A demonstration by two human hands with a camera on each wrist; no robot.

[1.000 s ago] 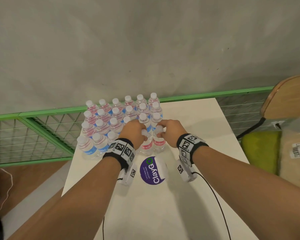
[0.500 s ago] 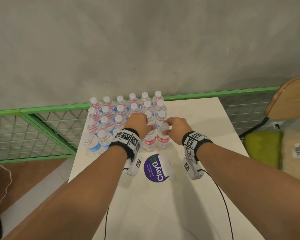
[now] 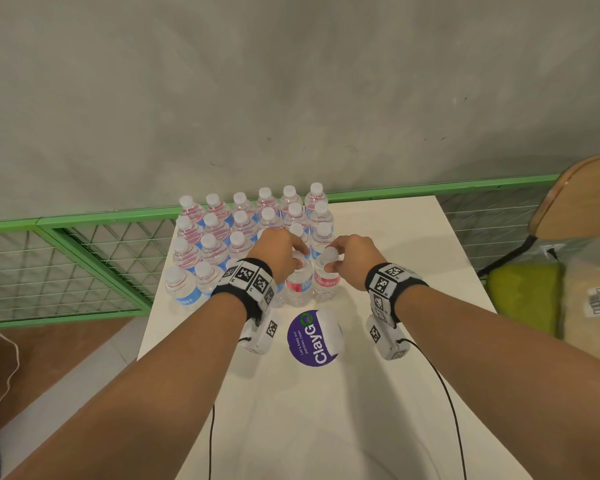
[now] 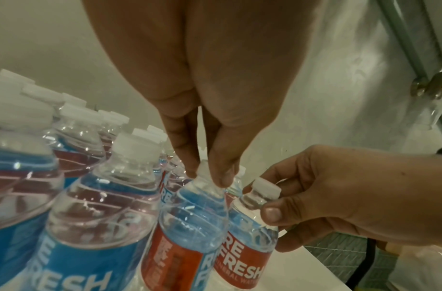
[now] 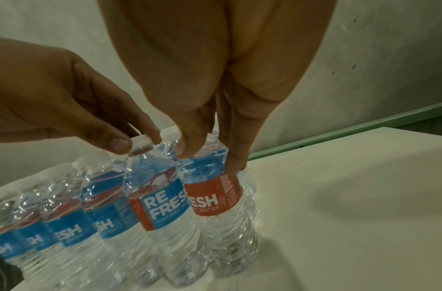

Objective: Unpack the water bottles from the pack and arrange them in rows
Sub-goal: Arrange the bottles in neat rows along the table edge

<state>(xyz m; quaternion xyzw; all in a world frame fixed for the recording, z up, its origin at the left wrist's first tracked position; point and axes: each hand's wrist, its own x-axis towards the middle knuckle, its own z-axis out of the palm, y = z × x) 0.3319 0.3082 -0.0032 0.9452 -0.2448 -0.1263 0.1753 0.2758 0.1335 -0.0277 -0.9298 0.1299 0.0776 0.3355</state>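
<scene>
Several clear water bottles (image 3: 222,233) with white caps and red-and-blue labels stand in rows at the far left of the white table (image 3: 413,271). Two more stand upright side by side at the right end of the nearest row. My left hand (image 3: 297,254) pinches the cap of the left one (image 3: 298,287), as the left wrist view shows for the hand (image 4: 207,175) and bottle (image 4: 189,226). My right hand (image 3: 331,263) pinches the neck of the right one (image 3: 326,284), as the right wrist view shows for the hand (image 5: 207,155) and bottle (image 5: 214,198). No pack wrapping is in view.
A round purple sticker (image 3: 312,337) lies on the table just in front of the two held bottles. A green mesh fence (image 3: 84,258) runs behind and to the left of the table. A wooden chair (image 3: 582,199) with a green cushion (image 3: 523,292) stands at the right.
Both hands keep their hold on the two front bottles, which stay in much the same spot by the sticker. The right bottle's cap now shows above my fingers.
</scene>
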